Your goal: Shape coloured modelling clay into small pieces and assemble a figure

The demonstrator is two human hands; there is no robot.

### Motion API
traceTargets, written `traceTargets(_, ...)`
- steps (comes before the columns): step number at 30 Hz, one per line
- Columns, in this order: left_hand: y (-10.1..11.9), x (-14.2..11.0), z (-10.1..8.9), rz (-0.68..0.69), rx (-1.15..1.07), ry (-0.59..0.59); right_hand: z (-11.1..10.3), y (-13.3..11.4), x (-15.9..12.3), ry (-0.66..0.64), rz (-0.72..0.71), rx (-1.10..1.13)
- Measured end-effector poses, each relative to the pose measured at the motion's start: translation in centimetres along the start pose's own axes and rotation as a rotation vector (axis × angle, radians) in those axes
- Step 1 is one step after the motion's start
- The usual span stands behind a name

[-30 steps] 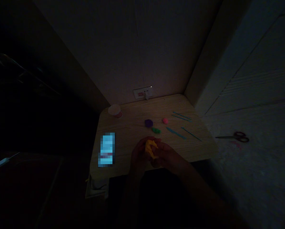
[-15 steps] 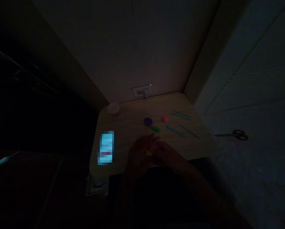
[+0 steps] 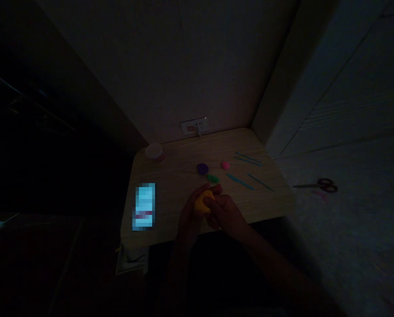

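A lump of yellow modelling clay [image 3: 202, 202] sits between my two hands over the front edge of the small wooden table [image 3: 173, 176]. My left hand [image 3: 188, 213] cups it from the left and below. From the right, my right hand [image 3: 228, 213] grips it, the thumb pressing into its face. Just beyond my fingers lie a green clay piece [image 3: 213, 178], a purple clay piece [image 3: 202, 168] and a pink clay ball [image 3: 225, 165]. To their right rest several thin blue modelling tools, a wider one [image 3: 239, 181] among them.
A glowing phone [image 3: 144, 207] lies at the table's left, with a small tub [image 3: 155, 152] behind it. Scissors [image 3: 325, 185] lie on a pale surface right of the table. A wall socket [image 3: 194, 127] holds a plug. The room is very dark.
The yellow clay, mostly covered by my fingers before, now shows plainly between my hands. My right thumb presses on it. The view has shifted slightly.
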State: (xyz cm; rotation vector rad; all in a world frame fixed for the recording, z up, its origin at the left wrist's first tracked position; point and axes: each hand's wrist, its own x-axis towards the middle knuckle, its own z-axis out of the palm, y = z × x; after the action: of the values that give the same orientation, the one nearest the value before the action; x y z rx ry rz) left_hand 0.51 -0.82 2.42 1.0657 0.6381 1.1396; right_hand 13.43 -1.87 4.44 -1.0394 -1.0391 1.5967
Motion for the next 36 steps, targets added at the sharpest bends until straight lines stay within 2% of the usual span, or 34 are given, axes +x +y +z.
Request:
traceTargets(4,0.1,0.0,-0.1,-0.022,0.036,0.183,0.4,1.1,-0.1,-0.068,0.017,0.092)
traceTargets(8,0.5,0.3,-0.3,-0.081,0.069,0.284,-0.2,1.5,-0.7,-0.142,0.086,0.220)
traceTargets(11,0.7,0.7,-0.4,0.022,0.175,0.337,-0.7,1.4,-0.8,-0.162,0.141,0.232)
traceTargets(13,0.6,1.1,-0.4,0.114,0.309,0.304,-0.9,1.3,-0.5,-0.130,0.142,0.185)
traceTargets(17,0.4,2.1,-0.2,0.208,0.534,0.087,-0.9,1.4,1.0,-0.053,0.129,0.054)
traceTargets(19,0.5,2.4,-0.1,0.222,0.540,0.008,-1.0,1.3,1.7,-0.032,0.122,0.010)
traceTargets(21,0.6,2.4,-0.1,0.195,0.457,-0.023,-1.3,0.8,2.2,-0.034,0.109,0.033)
traceTargets(27,-0.3,1.6,-0.8,0.095,0.015,-0.047,-2.2,-0.8,1.9,-0.078,0.099,0.096)
traceTargets(30,-0.1,1.5,-0.9,0.052,0.071,-0.041,-1.9,-0.5,1.6,-0.076,0.116,0.061)
traceTargets(33,0.5,1.7,-0.9,0.045,0.158,-0.050,-1.1,0.3,1.7,-0.020,0.093,0.100)
traceTargets(36,0.5,2.1,-0.9,0.071,0.154,0.043,-0.3,0.8,1.8,-0.029,0.053,0.146)
